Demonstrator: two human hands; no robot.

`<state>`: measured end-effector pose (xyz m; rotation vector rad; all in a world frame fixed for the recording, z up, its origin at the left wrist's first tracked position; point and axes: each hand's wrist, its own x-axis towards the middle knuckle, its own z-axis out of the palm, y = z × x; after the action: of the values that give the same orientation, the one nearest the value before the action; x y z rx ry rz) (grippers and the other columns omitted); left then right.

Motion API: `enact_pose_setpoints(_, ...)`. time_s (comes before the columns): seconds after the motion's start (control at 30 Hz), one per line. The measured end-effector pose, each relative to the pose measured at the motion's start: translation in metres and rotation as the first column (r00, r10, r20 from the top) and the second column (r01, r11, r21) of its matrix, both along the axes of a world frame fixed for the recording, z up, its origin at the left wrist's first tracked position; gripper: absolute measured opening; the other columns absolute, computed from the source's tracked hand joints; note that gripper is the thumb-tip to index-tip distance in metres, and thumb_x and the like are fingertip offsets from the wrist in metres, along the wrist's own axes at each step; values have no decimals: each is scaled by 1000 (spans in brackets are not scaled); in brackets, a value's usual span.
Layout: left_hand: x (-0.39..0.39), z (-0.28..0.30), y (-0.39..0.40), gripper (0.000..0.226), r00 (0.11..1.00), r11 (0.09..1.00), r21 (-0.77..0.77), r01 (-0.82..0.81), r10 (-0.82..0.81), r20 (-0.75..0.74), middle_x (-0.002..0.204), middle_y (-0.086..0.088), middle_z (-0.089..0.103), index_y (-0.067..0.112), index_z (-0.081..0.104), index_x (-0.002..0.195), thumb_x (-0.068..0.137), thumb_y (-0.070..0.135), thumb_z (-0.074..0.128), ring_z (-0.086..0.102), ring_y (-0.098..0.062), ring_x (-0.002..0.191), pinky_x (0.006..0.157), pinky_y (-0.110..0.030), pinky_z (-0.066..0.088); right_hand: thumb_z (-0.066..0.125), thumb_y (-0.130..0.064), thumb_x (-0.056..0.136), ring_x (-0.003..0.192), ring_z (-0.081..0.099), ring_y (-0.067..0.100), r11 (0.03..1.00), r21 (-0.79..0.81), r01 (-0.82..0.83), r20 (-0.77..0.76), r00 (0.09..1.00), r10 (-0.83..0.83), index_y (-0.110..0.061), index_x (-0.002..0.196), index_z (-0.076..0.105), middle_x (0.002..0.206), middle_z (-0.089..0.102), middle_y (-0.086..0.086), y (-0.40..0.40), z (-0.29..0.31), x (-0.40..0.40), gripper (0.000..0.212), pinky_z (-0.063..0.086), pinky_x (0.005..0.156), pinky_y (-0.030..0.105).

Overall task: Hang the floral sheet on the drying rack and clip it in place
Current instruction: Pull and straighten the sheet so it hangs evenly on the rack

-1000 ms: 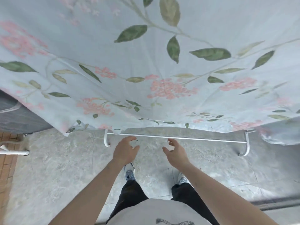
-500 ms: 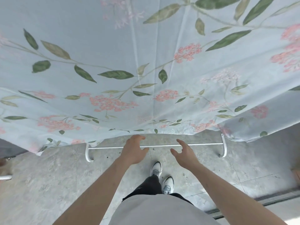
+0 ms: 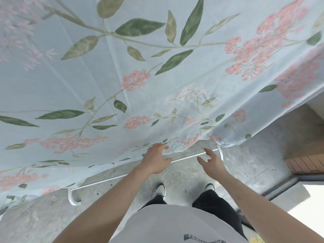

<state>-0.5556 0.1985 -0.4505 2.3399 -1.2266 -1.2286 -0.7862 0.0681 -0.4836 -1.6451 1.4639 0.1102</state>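
Observation:
The pale blue floral sheet (image 3: 133, 81) hangs over the drying rack and fills most of the view; its lower hem runs from lower left up to the right. Below the hem shows the rack's white base bar (image 3: 108, 179) with curved feet at both ends. My left hand (image 3: 156, 161) reaches to the hem, fingers loosely spread, fingertips at or just touching the edge. My right hand (image 3: 213, 163) hovers a little lower and to the right, fingers spread, holding nothing. No clips are in sight.
Grey stone-tile floor (image 3: 43, 218) lies under the rack. A brick edge (image 3: 308, 164) and a door-track threshold (image 3: 273, 192) sit at the right. My two shoes (image 3: 159, 190) stand just behind the base bar.
The view has swung left and closer, so the rack bar now slants. Both hands have stayed spread near the hem; the left has risen to the sheet's edge.

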Motion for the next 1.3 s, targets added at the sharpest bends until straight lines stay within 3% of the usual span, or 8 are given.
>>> enact_pose_setpoints(0.07, -10, 1, -19, 60, 1000, 1000, -5, 7, -7, -3, 163, 7, 27, 32, 43, 150, 95, 47, 62, 27, -21, 151, 121, -47, 31, 66, -43, 97, 115, 62, 25, 999, 1, 40, -11, 999, -40, -28, 154, 40, 154, 48, 3, -18, 0, -14, 64, 49, 96, 37)
enact_pose_setpoints(0.3, -62, -5, -87, 58, 997, 996, -43, -73, 72, -5, 156, 6, 40, 27, 48, 148, 95, 43, 65, 40, -18, 142, 113, -31, 34, 66, -42, 97, 125, 59, 28, 996, 13, 88, -37, 995, -88, -21, 151, 43, 145, 56, 3, -104, -6, -72, 62, 48, 104, 46)
enact_pose_setpoints(0.53, -142, -4, -156, 52, 969, 969, -26, -246, 245, -38, 154, 5, 42, 31, 51, 143, 95, 45, 63, 45, -20, 137, 113, -38, 39, 63, -43, 97, 112, 63, 31, 970, -48, 237, -26, 971, -239, -11, 142, 43, 125, 69, 5, -225, -8, -139, 58, 50, 96, 44)
enact_pose_setpoints(0.7, -188, 4, -187, 44, 938, 937, -44, -345, 344, -30, 148, 7, 46, 30, 55, 139, 96, 41, 63, 49, -18, 132, 113, -36, 38, 67, -36, 95, 104, 65, 37, 984, -144, 101, -68, 991, -111, -10, 133, 43, 110, 68, 10, -290, -1, -159, 51, 48, 80, 39)
enact_pose_setpoints(0.8, -206, 1, -189, 44, 929, 929, -22, -370, 369, -39, 147, 5, 48, 28, 57, 138, 95, 40, 64, 48, -19, 134, 116, -37, 37, 61, -33, 99, 94, 65, 40, 984, -174, -25, -194, 981, -10, -10, 106, 53, 100, 68, 19, -307, 3, -167, 25, 47, 73, 39)
enact_pose_setpoints(0.87, -210, -1, -190, 45, 927, 927, -12, -375, 375, -27, 147, 5, 49, 28, 58, 137, 94, 40, 65, 48, -18, 135, 116, -37, 37, 58, -35, 101, 96, 66, 42, 977, -196, -89, -235, 971, 42, -9, 97, 54, 105, 69, 24, -316, 0, -171, 26, 45, 70, 38)
enact_pose_setpoints(1.0, -205, -6, -188, 46, 928, 928, 11, -372, 372, -7, 149, 4, 48, 25, 57, 139, 95, 39, 66, 49, -17, 135, 113, -33, 39, 60, -42, 100, 102, 66, 45, 972, -213, -99, -301, 953, 31, -4, 112, 63, 111, 68, 25, -332, -14, -180, 40, 48, 74, 41)
enact_pose_setpoints(1.3, -198, -22, -220, 54, 941, 941, 12, -339, 338, 25, 158, 2, 34, 26, 48, 148, 96, 34, 62, 46, -24, 138, 114, -41, 41, 63, -47, 95, 98, 67, 44, 975, -210, -76, -326, 945, 4, -6, 113, 65, 110, 69, 22, -345, -34, -167, 44, 57, 79, 46)
